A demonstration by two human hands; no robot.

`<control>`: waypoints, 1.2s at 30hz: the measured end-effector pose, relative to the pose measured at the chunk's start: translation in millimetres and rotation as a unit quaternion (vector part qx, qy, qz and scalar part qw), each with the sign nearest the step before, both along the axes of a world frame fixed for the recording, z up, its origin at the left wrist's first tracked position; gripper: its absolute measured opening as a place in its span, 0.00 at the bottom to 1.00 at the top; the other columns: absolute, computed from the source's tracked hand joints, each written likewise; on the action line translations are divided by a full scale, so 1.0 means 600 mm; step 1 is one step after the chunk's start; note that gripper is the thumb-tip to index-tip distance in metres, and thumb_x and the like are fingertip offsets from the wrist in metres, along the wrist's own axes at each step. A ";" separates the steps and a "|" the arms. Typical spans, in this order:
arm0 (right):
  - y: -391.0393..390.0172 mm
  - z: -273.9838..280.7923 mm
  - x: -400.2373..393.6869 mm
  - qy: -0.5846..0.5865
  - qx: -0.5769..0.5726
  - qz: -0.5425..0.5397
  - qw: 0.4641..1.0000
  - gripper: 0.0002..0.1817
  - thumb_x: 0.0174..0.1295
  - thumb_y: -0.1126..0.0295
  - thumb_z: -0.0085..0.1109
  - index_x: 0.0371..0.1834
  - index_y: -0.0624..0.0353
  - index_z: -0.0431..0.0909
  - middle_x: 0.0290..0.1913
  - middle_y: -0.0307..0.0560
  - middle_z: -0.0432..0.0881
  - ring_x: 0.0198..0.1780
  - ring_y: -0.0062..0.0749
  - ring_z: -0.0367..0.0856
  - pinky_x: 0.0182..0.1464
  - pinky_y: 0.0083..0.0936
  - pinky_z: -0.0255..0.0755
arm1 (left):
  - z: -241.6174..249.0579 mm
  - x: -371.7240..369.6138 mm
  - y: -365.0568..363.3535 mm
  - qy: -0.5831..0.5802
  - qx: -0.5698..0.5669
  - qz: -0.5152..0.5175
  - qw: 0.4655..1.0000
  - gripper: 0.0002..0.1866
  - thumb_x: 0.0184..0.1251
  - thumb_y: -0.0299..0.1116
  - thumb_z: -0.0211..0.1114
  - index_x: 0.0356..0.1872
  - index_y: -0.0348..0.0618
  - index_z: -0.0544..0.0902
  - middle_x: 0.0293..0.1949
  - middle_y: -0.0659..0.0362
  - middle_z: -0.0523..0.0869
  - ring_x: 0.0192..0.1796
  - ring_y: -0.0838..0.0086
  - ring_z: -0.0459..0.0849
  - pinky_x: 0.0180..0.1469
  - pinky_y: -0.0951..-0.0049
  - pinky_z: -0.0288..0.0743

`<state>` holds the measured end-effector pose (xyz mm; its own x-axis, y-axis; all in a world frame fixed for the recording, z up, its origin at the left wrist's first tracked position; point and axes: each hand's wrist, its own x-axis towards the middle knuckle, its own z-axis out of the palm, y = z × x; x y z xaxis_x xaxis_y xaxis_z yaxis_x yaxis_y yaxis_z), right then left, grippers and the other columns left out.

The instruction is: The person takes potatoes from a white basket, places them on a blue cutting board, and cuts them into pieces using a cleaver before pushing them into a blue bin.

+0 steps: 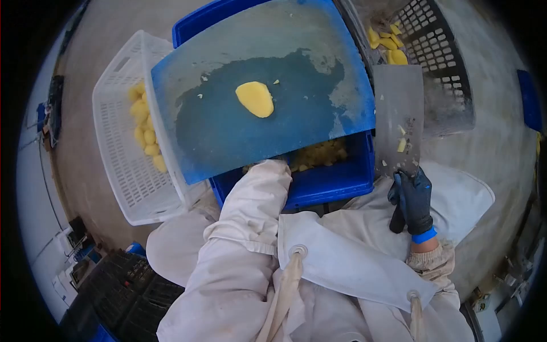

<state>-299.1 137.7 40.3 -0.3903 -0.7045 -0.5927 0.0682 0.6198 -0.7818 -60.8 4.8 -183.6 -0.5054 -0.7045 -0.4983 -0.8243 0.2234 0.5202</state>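
Note:
My right hand [413,200], in a dark glove with a blue band at the wrist, grips the handle of a wide-bladed knife [399,114]. Pale bits cling to the blade, which lies beside the right edge of the blue cutting board [228,142]. On the wet middle of the board rests a yellow potato piece [255,100] with a flat cut face. My left sleeve reaches under the board's near edge, into a blue bin [333,185] that holds small cut pieces [320,155]. The left hand itself is hidden there.
To the left, a white perforated crate [117,171] holds several peeled potatoes [149,137]. A black perforated crate [441,45] with several yellow pieces [390,43] stands at the upper right. Dark crates [131,290] are at the lower left.

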 end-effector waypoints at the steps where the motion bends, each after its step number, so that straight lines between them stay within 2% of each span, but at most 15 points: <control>1: -0.004 -0.002 0.001 0.001 0.003 -0.004 1.000 0.09 0.62 0.75 0.52 0.44 0.65 0.73 0.24 0.39 0.76 0.18 0.19 0.72 0.19 0.16 0.66 | 0.008 -0.001 0.006 0.012 0.029 0.008 0.999 0.26 0.61 0.37 0.57 0.61 0.41 0.69 0.56 0.46 0.74 0.60 0.56 0.70 0.64 0.61 0.62; 4: -0.008 -0.001 0.008 -0.008 -0.012 -0.014 1.000 0.09 0.62 0.75 0.52 0.45 0.65 0.72 0.24 0.39 0.76 0.18 0.19 0.73 0.19 0.16 0.66 | 0.036 0.012 -0.003 0.039 0.114 0.042 0.992 0.26 0.61 0.36 0.57 0.61 0.40 0.68 0.54 0.47 0.75 0.59 0.58 0.71 0.63 0.62 0.64; 10: -0.012 0.020 0.039 0.019 -0.070 0.036 0.997 0.11 0.63 0.72 0.53 0.46 0.65 0.72 0.23 0.39 0.76 0.17 0.19 0.73 0.19 0.16 0.66 | 0.178 0.092 0.050 0.063 0.210 0.112 0.969 0.27 0.61 0.34 0.57 0.62 0.40 0.67 0.52 0.49 0.77 0.57 0.61 0.73 0.61 0.63 0.66; 12: -0.006 0.033 0.050 0.011 -0.094 0.044 0.995 0.11 0.63 0.72 0.53 0.46 0.65 0.72 0.23 0.39 0.76 0.17 0.19 0.73 0.19 0.16 0.66 | 0.251 0.098 0.081 0.370 0.371 0.211 0.825 0.27 0.60 0.28 0.57 0.62 0.39 0.67 0.49 0.52 0.78 0.54 0.68 0.74 0.57 0.67 0.70; 13: -0.002 0.040 0.057 0.006 -0.114 0.053 0.992 0.11 0.63 0.72 0.54 0.46 0.65 0.72 0.23 0.39 0.76 0.17 0.19 0.73 0.19 0.16 0.66 | 0.276 0.100 0.095 0.372 0.360 0.208 0.830 0.27 0.60 0.28 0.57 0.62 0.39 0.67 0.49 0.52 0.78 0.54 0.68 0.74 0.57 0.67 0.70; 15: 0.005 0.047 0.068 -0.017 -0.136 0.045 0.990 0.11 0.63 0.72 0.54 0.45 0.64 0.72 0.23 0.39 0.76 0.17 0.18 0.73 0.18 0.16 0.66 | 0.315 0.103 0.112 0.512 0.384 0.226 0.734 0.28 0.59 0.25 0.57 0.63 0.38 0.66 0.48 0.54 0.77 0.52 0.73 0.75 0.57 0.70 0.70; 17: 0.013 0.036 0.068 -0.058 -0.158 0.035 0.985 0.11 0.63 0.72 0.54 0.45 0.64 0.73 0.24 0.40 0.76 0.17 0.19 0.72 0.19 0.17 0.66 | 0.339 0.107 0.114 0.545 0.342 0.194 0.740 0.28 0.60 0.24 0.56 0.64 0.39 0.65 0.50 0.55 0.76 0.51 0.73 0.75 0.56 0.71 0.70; 19: 0.021 0.025 0.065 -0.050 -0.177 0.055 0.981 0.10 0.62 0.71 0.54 0.45 0.64 0.73 0.24 0.40 0.76 0.17 0.19 0.72 0.19 0.18 0.66 | 0.368 0.112 0.111 0.463 0.176 0.178 0.850 0.27 0.61 0.24 0.55 0.64 0.39 0.64 0.52 0.55 0.75 0.52 0.72 0.75 0.56 0.72 0.71; 20: 0.021 0.021 0.064 -0.045 -0.181 0.069 0.980 0.10 0.62 0.71 0.54 0.45 0.63 0.73 0.24 0.40 0.76 0.17 0.20 0.72 0.19 0.18 0.66 | 0.375 0.116 0.112 0.468 0.161 0.178 0.850 0.27 0.61 0.24 0.55 0.64 0.39 0.64 0.52 0.55 0.75 0.52 0.72 0.75 0.56 0.72 0.71; 22: 0.021 0.019 0.063 -0.037 -0.195 0.089 0.976 0.10 0.62 0.71 0.54 0.44 0.63 0.74 0.24 0.41 0.76 0.17 0.20 0.72 0.19 0.19 0.66 | 0.381 0.123 0.114 0.582 0.251 0.258 0.729 0.26 0.63 0.25 0.55 0.64 0.40 0.65 0.55 0.54 0.74 0.55 0.71 0.75 0.57 0.73 0.71; 23: 0.021 0.015 0.060 -0.028 -0.197 0.098 0.975 0.10 0.61 0.70 0.54 0.43 0.63 0.74 0.24 0.41 0.76 0.17 0.21 0.72 0.19 0.19 0.66 | 0.381 0.125 0.115 0.587 0.241 0.254 0.730 0.26 0.63 0.25 0.55 0.64 0.40 0.65 0.55 0.54 0.74 0.55 0.71 0.75 0.57 0.73 0.71; 25: 0.017 -0.027 0.041 0.046 -0.225 0.129 0.965 0.10 0.61 0.70 0.54 0.43 0.62 0.74 0.24 0.41 0.75 0.17 0.21 0.71 0.19 0.20 0.65 | 0.379 0.131 0.116 0.671 0.313 0.300 0.602 0.23 0.66 0.26 0.53 0.63 0.39 0.65 0.56 0.52 0.74 0.57 0.69 0.75 0.58 0.75 0.72; 27: 0.014 -0.018 0.045 0.119 -0.247 0.155 0.949 0.10 0.60 0.70 0.54 0.43 0.62 0.75 0.24 0.41 0.75 0.16 0.21 0.71 0.18 0.20 0.65 | 0.372 0.140 0.115 0.690 0.326 0.296 0.575 0.23 0.67 0.26 0.51 0.63 0.39 0.65 0.57 0.52 0.73 0.57 0.68 0.74 0.58 0.75 0.72; 29: 0.018 -0.005 0.050 0.023 -0.187 0.109 0.976 0.08 0.60 0.70 0.54 0.40 0.61 0.75 0.22 0.41 0.74 0.16 0.21 0.70 0.18 0.20 0.65 | 0.367 0.146 0.115 0.705 0.342 0.294 0.547 0.22 0.67 0.26 0.50 0.63 0.38 0.66 0.58 0.51 0.73 0.58 0.68 0.74 0.59 0.76 0.72; 36: 0.019 0.000 0.057 0.005 -0.217 0.091 0.972 0.07 0.60 0.70 0.54 0.37 0.61 0.74 0.19 0.39 0.72 0.15 0.22 0.70 0.17 0.20 0.64 | 0.368 0.156 0.113 0.734 0.355 0.323 0.481 0.21 0.67 0.25 0.50 0.61 0.37 0.67 0.59 0.50 0.72 0.58 0.66 0.75 0.57 0.73 0.74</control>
